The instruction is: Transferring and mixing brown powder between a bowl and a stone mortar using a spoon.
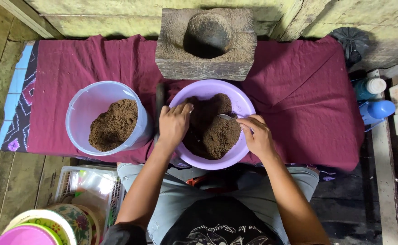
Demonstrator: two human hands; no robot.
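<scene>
Brown powder (212,131) fills the lilac bowl (246,106) on the maroon cloth (298,86) — loose, light, prone to spilling, I judge. Left hand (174,123) rests on the rim, fingers curled, grip on nothing I can see. Right hand (255,134) pinches a metal spoon (226,116) — best held by the handle.

Stone mortar (206,43) blocks beyond the purple basin (244,105), clear bucket (100,102) crowds left, cloth (303,90) probably open right
</scene>
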